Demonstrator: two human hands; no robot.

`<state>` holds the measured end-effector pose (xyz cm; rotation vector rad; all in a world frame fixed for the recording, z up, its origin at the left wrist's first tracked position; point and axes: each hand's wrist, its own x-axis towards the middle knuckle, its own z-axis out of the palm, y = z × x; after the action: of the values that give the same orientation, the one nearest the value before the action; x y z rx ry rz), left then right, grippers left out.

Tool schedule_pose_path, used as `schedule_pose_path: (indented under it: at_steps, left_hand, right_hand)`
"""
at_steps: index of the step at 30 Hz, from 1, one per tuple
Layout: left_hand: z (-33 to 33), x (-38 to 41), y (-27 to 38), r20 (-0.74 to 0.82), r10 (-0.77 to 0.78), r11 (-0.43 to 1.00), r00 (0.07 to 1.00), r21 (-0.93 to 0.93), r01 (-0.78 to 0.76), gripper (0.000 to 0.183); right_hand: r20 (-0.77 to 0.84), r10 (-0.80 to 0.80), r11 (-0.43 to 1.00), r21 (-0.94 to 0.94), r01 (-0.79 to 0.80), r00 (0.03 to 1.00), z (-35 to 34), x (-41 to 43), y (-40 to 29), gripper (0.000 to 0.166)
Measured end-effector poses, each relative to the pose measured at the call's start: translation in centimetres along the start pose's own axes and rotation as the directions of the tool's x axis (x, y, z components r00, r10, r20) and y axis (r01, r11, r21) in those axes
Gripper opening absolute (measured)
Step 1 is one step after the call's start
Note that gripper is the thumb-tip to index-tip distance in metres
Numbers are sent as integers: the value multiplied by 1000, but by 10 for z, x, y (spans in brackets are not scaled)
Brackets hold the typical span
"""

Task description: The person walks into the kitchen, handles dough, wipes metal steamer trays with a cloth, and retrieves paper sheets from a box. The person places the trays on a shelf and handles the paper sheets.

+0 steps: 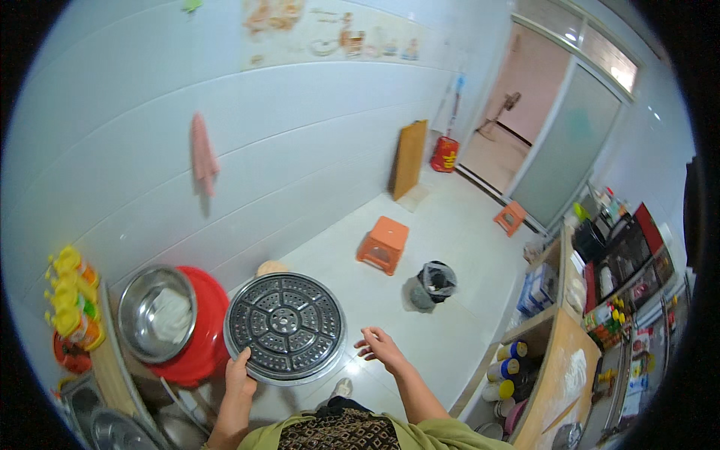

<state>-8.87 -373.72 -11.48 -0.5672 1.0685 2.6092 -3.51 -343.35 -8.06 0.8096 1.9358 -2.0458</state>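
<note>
A round metal steamer tray (270, 360) full of small holes is held out level in front of me. My left hand (241, 376) grips its near left rim, thumb on top. To the right of the tray, my right hand (378, 350) hangs in the air, fingers apart and slightly curled, holding nothing. Left of the tray, a steel bowl (135, 332) with a white mass of what looks like dough (172, 316) rests over a red plastic basin (211, 315).
An orange stool (388, 236) and a lined trash bin (437, 281) stand on the floor ahead. On the right runs a wooden counter (548, 388) with white powder and a rolling pin (561, 415). Yellow-capped bottles (76, 304) line the left counter. A sliding door (568, 140) stands partly open.
</note>
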Motion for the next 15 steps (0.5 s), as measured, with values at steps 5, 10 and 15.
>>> schedule_pose_path:
  at_steps: [5,10,15]
  left_hand:
    - [100,67,-25,-12,13,998,1000,59,-12,29]
    - [177,134,-74,91,16,999,996,50,-21,31]
    - [256,201,-123,145,-14,996,989,91,1,33]
  right_hand:
    - [-163,104,995,27,-101,981,-114,3,3,33]
    - [-274,115,991,98,-91,955,-199,6,7,32]
    - [-308,65,990,136,-23,949,-273,27,-18,32]
